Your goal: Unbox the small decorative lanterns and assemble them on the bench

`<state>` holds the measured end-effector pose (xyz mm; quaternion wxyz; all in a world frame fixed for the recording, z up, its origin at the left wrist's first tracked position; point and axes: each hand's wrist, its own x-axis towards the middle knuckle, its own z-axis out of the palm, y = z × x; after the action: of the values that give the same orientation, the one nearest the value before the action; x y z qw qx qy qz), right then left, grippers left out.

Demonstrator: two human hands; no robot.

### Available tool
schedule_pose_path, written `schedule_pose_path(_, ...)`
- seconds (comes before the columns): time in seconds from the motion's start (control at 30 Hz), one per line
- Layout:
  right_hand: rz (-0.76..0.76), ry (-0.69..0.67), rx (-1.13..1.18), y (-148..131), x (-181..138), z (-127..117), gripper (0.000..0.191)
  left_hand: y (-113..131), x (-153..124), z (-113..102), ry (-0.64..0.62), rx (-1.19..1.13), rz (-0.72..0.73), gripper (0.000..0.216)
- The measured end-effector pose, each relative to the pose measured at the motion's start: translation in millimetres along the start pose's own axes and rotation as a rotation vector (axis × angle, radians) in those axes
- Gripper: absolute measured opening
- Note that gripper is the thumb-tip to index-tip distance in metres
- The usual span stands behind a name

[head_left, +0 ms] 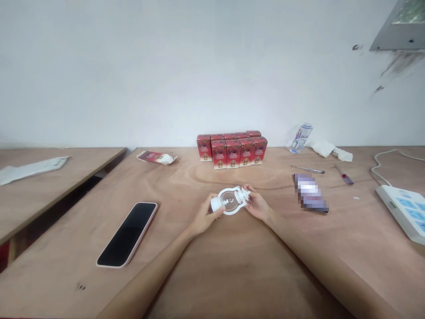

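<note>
The white lantern (232, 200) was in front of the red boxes (233, 153). The left hand (203, 218) gripped its base and the right hand (257, 206) its top, probably for steadiness. The black phone (128, 235) lay left of the boxes, perhaps to leave room.

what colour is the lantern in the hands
The lantern is white, partly see-through; the head view shows it best.

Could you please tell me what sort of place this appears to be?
It looks like a workbench, perhaps in a small workshop: a wooden tabletop against a plain wall, a cluster of red printed boxes, and a screwdriver lying to the right.
</note>
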<state>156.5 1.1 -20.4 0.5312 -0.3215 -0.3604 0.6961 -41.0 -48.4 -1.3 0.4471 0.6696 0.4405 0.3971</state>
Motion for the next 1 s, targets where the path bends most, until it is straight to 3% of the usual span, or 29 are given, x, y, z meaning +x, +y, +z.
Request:
schedule_pose_path(0.27,-0.049,-0.062,-0.054,-3.8,-6.0,5.5,0.027,-7.7,5.9,-5.6,0.286,0.156,0.023,0.034)
schedule_pose_path(0.43,-0.180,0.020,-0.110,-5.7,-6.9,6.5,0.029,-10.3,12.7,-15.6,0.654,-0.006,0.133,0.045)
schedule_pose_path(0.53,-0.263,0.071,-0.178,-4.2,-10.8,12.0,0.023,-5.5,11.9,-29.2,0.845,0.089,0.179,0.043)
schedule_pose_path(0.6,-0.347,0.033,-0.375,-1.0,-14.7,19.5,0.015,-3.6,9.7,-37.1,0.919,0.243,0.227,0.040)
schedule_pose_path(0.7,-0.507,-0.131,-0.872,6.9,-18.7,32.6,0.008,-6.0,7.3,-42.4,0.908,0.459,0.351,0.041)
schedule_pose_path(0.8,-0.640,-0.268,-1.201,16.0,-19.7,42.6,0.007,-12.0,7.6,-41.1,0.763,0.575,0.423,0.041)
schedule_pose_path(0.87,-0.757,-0.280,-1.263,20.7,-20.1,47.5,0.010,-15.0,8.7,-39.0,0.678,0.643,0.440,0.036)
schedule_pose_path(1.0,-0.979,-0.115,-1.118,24.8,-19.1,58.0,0.011,-15.4,9.8,-36.3,0.570,0.813,0.516,0.029)
